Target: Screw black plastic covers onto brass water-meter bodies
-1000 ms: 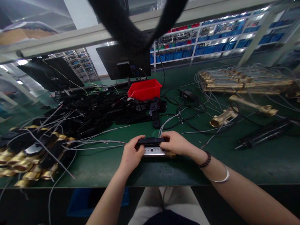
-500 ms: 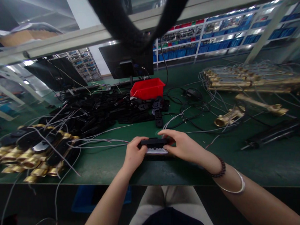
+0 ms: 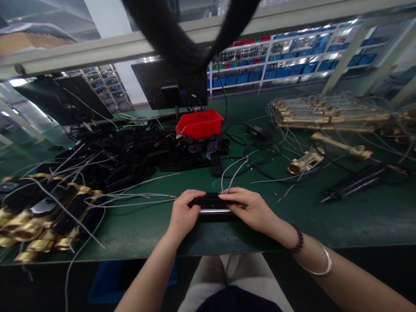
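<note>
Near the front of the green bench, both hands grip a black plastic housing [image 3: 212,202] with a bright metallic strip along its lower edge. My left hand [image 3: 184,213] is closed round its left end, thumb in front and fingers behind. At the right end, my right hand [image 3: 253,209] pinches it between thumb and fingers. Two thin grey wires [image 3: 229,175] rise from behind the housing beside my right fingertips. The housing's underside and back are hidden.
Brass valve bodies with black covers [image 3: 34,209] crowd the left. A heap of black parts [image 3: 142,152] lies behind, near a red bin [image 3: 199,124]. To the right are a black electric screwdriver [image 3: 357,181], a loose brass fitting [image 3: 304,161] and rows of brass assemblies [image 3: 323,112].
The housing has tipped, so less of the metallic strip shows and more of the black face does. My right fingers have come down onto its top. The view has shifted slightly.
</note>
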Available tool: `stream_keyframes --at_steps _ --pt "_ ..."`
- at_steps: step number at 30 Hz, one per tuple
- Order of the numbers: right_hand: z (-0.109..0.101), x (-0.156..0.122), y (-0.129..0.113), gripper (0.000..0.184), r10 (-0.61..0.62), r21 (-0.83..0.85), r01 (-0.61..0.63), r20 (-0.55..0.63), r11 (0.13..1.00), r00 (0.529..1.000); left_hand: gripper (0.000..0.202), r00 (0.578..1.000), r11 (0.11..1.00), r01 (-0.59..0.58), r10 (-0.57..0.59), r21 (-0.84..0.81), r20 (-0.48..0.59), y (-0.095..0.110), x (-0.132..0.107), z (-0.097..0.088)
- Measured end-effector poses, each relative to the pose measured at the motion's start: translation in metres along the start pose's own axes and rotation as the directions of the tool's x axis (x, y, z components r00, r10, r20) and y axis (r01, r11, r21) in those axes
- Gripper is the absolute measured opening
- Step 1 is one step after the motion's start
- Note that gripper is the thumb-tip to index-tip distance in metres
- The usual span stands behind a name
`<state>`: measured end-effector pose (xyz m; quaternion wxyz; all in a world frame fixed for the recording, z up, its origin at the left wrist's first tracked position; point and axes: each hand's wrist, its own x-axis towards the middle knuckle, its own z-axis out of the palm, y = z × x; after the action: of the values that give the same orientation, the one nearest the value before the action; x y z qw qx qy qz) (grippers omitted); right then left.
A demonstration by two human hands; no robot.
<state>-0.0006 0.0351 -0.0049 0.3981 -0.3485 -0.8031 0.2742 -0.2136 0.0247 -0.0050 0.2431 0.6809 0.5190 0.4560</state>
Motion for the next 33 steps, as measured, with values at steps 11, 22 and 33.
stream_keyframes --at_steps 11,22,33 --pt "0.006 -0.012 0.006 0.018 -0.012 0.056 0.012 -0.004 0.998 1.0 0.044 0.946 0.988 0.12 -0.085 -0.094 0.314 0.009 0.007 -0.025" --pt "0.002 -0.012 0.003 0.017 -0.094 -0.032 0.094 0.006 0.995 0.996 0.04 0.884 0.96 0.279 -0.242 -0.037 0.401 0.011 0.009 -0.024" --pt "0.002 -0.01 0.0 0.017 -0.061 -0.044 0.063 0.04 0.997 0.997 0.04 0.877 0.971 0.239 -0.225 0.021 0.425 0.015 0.01 -0.029"
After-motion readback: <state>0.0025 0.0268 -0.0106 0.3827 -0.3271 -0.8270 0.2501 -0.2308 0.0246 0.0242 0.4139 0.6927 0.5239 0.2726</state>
